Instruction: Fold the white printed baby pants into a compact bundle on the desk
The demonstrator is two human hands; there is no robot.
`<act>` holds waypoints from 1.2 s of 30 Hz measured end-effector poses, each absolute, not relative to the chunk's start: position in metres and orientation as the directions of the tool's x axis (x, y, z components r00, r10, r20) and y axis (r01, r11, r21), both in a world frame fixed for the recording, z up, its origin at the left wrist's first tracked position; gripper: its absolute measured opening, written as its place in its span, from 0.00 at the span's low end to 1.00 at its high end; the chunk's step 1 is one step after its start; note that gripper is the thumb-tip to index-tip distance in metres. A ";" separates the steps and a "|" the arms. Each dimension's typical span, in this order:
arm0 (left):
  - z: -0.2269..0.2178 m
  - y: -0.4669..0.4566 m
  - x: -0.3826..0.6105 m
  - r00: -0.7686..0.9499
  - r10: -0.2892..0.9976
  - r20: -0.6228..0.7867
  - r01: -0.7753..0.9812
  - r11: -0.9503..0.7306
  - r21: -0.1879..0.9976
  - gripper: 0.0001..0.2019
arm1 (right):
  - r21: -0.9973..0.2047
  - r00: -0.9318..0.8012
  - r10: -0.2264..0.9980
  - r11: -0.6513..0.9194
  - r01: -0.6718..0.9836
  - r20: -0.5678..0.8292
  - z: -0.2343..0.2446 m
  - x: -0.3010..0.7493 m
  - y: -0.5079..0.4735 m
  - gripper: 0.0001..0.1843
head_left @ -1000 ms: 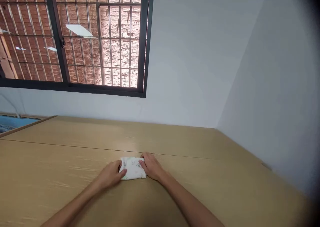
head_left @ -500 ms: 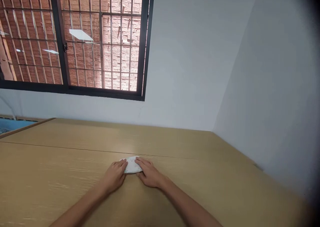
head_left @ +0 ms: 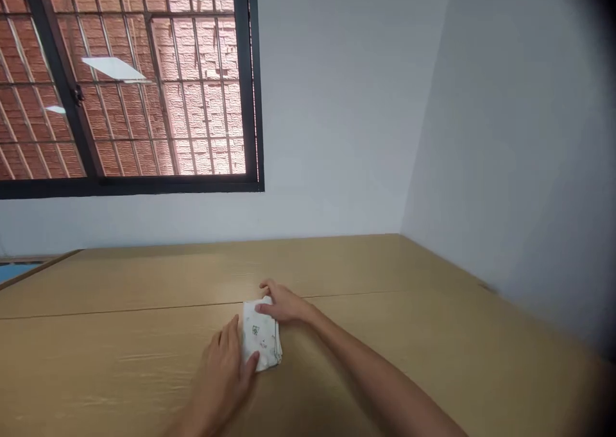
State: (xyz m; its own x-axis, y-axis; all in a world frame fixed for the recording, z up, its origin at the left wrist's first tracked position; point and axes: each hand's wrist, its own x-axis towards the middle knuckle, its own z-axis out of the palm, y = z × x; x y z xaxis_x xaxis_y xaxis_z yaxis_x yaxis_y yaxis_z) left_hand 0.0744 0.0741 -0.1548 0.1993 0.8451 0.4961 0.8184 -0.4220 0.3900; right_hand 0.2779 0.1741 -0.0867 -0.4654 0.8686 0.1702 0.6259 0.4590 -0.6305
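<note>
A folded white cloth (head_left: 260, 337) with small green prints lies on the wooden tabletop (head_left: 144, 347), its layered edges showing at the right. My left hand (head_left: 224, 363) holds it at the left side, fingers stretched along that edge and the thumb pressed on the near part. At the far right corner, my right hand (head_left: 283, 302) grips the cloth, thumb on top and fingers curled past the far edge. Part of the cloth's far edge is hidden by the right thumb.
A seam (head_left: 192, 305) runs across the wooden surface beyond the cloth. White walls (head_left: 337, 135) meet the table at the back and right. A dark-framed window (head_left: 250, 103) with metal bars is at the back left. Something blue (head_left: 17, 271) shows at the far left.
The cloth has turned and now shows more of its printed face. My left hand has come nearer along its left side; my right hand has shifted to the far right corner. The view has swung right.
</note>
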 end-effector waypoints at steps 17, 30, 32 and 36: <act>-0.163 0.050 0.105 0.486 0.872 0.052 0.829 -0.479 0.290 0.31 | -0.367 -0.684 0.713 0.685 0.630 0.156 -0.130 0.295 0.194 0.24; -0.147 0.094 0.084 0.172 0.978 0.116 0.941 -0.198 0.273 0.17 | -0.629 -0.291 0.946 0.314 0.712 0.143 -0.130 0.262 0.161 0.15; -0.135 0.082 0.077 0.166 0.977 0.136 0.929 -0.201 0.310 0.16 | -0.677 -0.266 0.955 0.281 0.681 0.130 -0.128 0.251 0.147 0.10; -0.098 0.027 0.028 0.134 0.973 0.190 0.891 -0.202 0.406 0.21 | -0.762 -0.317 0.934 0.327 0.559 0.168 -0.106 0.195 0.109 0.10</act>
State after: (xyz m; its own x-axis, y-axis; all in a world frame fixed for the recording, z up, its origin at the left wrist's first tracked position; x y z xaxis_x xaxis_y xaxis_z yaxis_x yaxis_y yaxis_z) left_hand 0.0281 0.0270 -0.0985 0.1345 0.9726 0.1897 0.8912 -0.2024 0.4059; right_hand 0.1946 0.1087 -0.1059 -0.3166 0.9335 0.1683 0.5592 0.3270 -0.7618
